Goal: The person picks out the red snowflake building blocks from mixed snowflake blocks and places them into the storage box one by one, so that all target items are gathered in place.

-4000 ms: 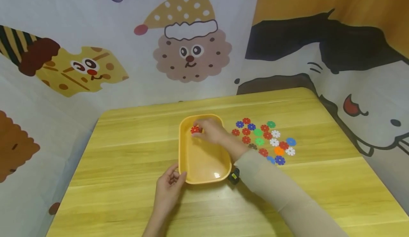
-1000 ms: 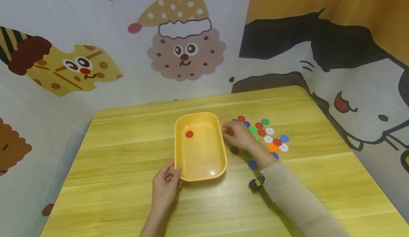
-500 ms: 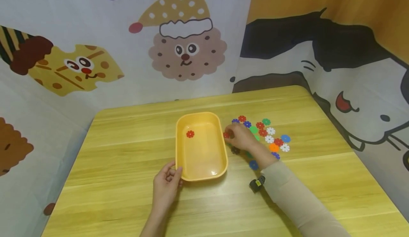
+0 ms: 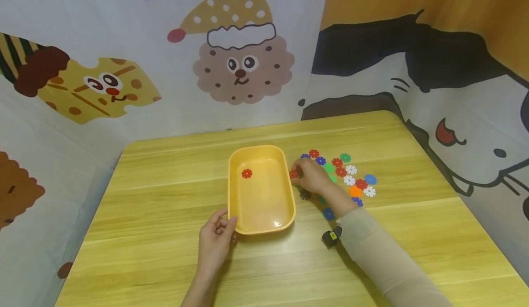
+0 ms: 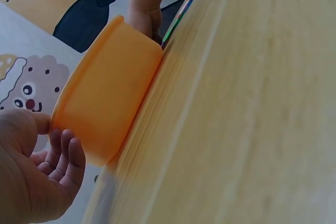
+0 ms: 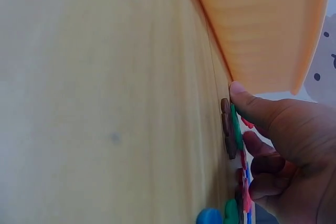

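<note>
- Two hands work at a table (image 4: 157, 192) in the head view, one on each side of a yellow tray (image 4: 261, 231).
- Left hand (image 4: 215, 242): at the tray's near left corner, thumb over the rim, other fingers curled outside.
- Right hand (image 4: 312, 176): just beyond the tray's right side, fingers bent, with a red disc (image 4: 293, 174) at the fingertips.
- Inside the tray, toward its far left, lies another red disc (image 4: 246, 173).
- Right of the tray, discs of several colours lie scattered, among them an orange disc (image 4: 355, 191) and, nearer the sleeve (image 4: 372, 242), a blue disc (image 4: 329, 213).
- A black device (image 4: 332, 237) sits by the right wrist.
- Behind the table hangs a cloth (image 4: 173, 107) with cartoon prints.
- Left wrist view: thumb and fingers pinch the tray's wall at the rim; the tray stands on the table.
- Right wrist view: the thumb reaches beside the tray's base; a brown disc (image 6: 229, 129) and a green disc (image 6: 237, 127) lie near it. Red shows between thumb and fingers, but whether they pinch it I cannot tell.
</note>
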Motion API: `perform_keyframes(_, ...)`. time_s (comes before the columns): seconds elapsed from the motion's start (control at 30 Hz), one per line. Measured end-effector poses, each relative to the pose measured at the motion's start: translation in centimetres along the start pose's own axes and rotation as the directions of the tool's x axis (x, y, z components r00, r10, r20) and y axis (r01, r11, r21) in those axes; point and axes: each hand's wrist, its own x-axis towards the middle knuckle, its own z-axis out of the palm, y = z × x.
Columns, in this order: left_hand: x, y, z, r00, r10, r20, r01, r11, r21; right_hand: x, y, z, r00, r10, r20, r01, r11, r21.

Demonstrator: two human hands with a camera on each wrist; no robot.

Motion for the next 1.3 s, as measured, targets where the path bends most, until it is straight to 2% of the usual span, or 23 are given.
perform_keyframes(0.8, 0.01, 0.12, -0.16, 1.000, -0.010, 0.009, 0.010, 1.000, -0.001, 0.10, 0.67, 0.15, 0.991, -0.134, 0.020, 0.134, 0.991, 0.008)
perform_keyframes(1.07, 0.04, 0.07, -0.15, 1.000, -0.008, 0.005, 0.008, 1.000, 0.003, 0.07, 0.69, 0.10, 0.978, -0.206, 0.042, 0.208, 0.976, -0.056)
perform_keyframes(1.3, 0.12, -0.05, -0.17, 1.000, 0.000, 0.007, 0.000, 1.000, 0.008, 0.05, 0.20, -0.08, 0.981, -0.178, 0.074, 0.185, 0.978, -0.101)
